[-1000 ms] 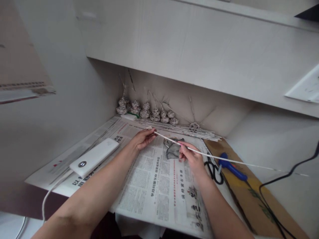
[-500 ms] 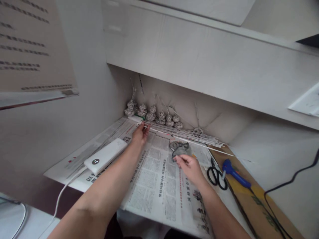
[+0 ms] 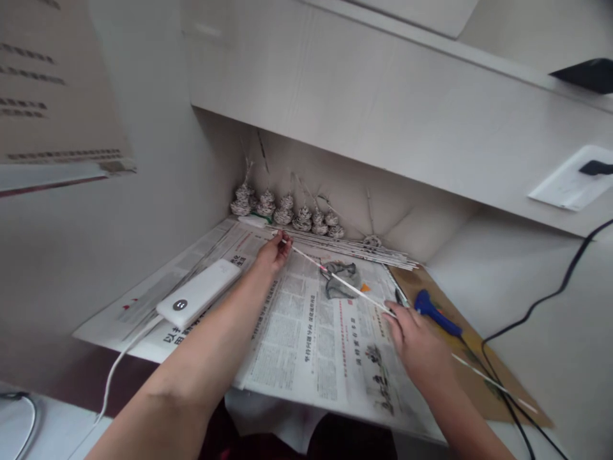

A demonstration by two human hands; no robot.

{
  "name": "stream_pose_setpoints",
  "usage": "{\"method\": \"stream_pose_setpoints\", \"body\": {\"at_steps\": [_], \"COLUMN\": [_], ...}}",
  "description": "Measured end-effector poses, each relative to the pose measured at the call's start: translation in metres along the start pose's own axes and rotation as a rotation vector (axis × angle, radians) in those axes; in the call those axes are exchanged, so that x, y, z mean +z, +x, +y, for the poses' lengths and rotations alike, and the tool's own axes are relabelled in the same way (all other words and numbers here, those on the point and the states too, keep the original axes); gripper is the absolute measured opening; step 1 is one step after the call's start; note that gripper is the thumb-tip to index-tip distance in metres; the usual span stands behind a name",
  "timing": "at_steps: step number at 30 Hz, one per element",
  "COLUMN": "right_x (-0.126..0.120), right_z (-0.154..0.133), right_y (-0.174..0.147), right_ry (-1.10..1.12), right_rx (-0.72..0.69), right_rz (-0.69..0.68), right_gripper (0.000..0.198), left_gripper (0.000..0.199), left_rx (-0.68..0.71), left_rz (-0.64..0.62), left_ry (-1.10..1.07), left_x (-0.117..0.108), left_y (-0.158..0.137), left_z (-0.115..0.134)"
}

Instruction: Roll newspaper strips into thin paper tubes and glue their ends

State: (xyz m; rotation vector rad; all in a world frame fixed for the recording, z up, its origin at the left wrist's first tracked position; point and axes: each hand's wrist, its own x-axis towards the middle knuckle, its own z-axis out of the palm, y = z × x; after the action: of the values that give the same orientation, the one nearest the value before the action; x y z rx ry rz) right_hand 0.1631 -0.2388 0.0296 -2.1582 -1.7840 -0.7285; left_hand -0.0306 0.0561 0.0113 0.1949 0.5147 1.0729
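A long, thin rolled-paper stick (image 3: 345,283) slants across the newspaper (image 3: 287,332). Its far end is pinched in the fingers of my left hand (image 3: 274,253). My right hand (image 3: 416,337) grips it farther along, and its tail shows again past the right wrist. Just behind my left hand lies a bundle of similar paper sticks (image 3: 364,249). A row of woven paper gourds (image 3: 302,219) stands at the back. Beneath the held stick is a crumpled grey cloth (image 3: 345,289), with a small orange piece (image 3: 365,288) beside it.
A white power bank (image 3: 204,291) with a cable sits left of my left forearm. At the right, a blue glue gun (image 3: 435,313) rests on cardboard (image 3: 522,399); my right hand mostly hides the scissors. Black cords run along the right. A pale panel (image 3: 335,96) overhangs the back.
My right hand has moved right from beside the grey cloth and taken hold of the paper stick. The stick has swung away from the bundle, toward me. My left hand stays near the bundle.
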Motion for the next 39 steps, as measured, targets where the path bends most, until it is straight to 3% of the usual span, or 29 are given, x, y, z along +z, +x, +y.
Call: {"method": "stream_pose_setpoints", "body": {"at_steps": [3, 8, 11, 14, 17, 19, 21, 25, 27, 30, 35, 39], "right_x": [-0.008, -0.021, -0.020, -0.017, -0.016, -0.017, -0.019, -0.016, -0.013, -0.011, -0.017, -0.016], "right_z": [-0.005, -0.032, -0.040, -0.039, -0.036, -0.036, -0.040, -0.050, -0.054, -0.058, -0.062, -0.063], "right_y": [-0.017, -0.038, -0.049, -0.055, -0.056, -0.057, -0.059, -0.069, -0.076, -0.084, -0.070, -0.043], "right_ry": [0.253, 1.175, 1.477, 1.241, 0.770, 0.648, 0.804, 1.590, 1.888, 2.002, 1.599, 1.140], "right_rx": [0.113, 0.596, 0.756, 0.629, 0.406, 0.347, 0.412, 0.762, 0.870, 0.899, 0.808, 0.557], "right_rz": [-0.180, -0.816, -0.985, -0.901, -0.598, -0.494, -0.592, -0.902, -0.920, -0.944, -0.926, -0.794], "right_gripper": [0.030, 0.039, 0.038, 0.039, 0.034, 0.031, 0.034, 0.033, 0.028, 0.025, 0.042, 0.036], "left_gripper": [0.022, 0.020, 0.018, 0.015, 0.016, 0.017, 0.018, 0.015, 0.015, 0.015, 0.014, 0.013], "left_rx": [-0.016, -0.070, -0.100, -0.115, -0.120, -0.122, -0.121, -0.128, -0.136, -0.154, -0.187, -0.222], "left_rz": [-0.035, -0.108, -0.131, -0.135, -0.139, -0.138, -0.136, -0.153, -0.165, -0.177, -0.178, -0.170], "left_ry": [0.008, 0.041, 0.061, 0.074, 0.084, 0.089, 0.092, 0.090, 0.092, 0.109, 0.154, 0.194], "left_x": [0.001, 0.002, 0.002, 0.002, 0.001, 0.001, 0.002, 0.003, 0.003, 0.002, 0.000, 0.000], "left_y": [-0.003, -0.008, -0.009, -0.009, -0.009, -0.009, -0.009, -0.011, -0.011, -0.010, -0.011, -0.014], "left_z": [0.000, 0.000, -0.001, -0.002, -0.003, -0.004, -0.005, -0.006, -0.007, -0.009, -0.017, -0.023]}}
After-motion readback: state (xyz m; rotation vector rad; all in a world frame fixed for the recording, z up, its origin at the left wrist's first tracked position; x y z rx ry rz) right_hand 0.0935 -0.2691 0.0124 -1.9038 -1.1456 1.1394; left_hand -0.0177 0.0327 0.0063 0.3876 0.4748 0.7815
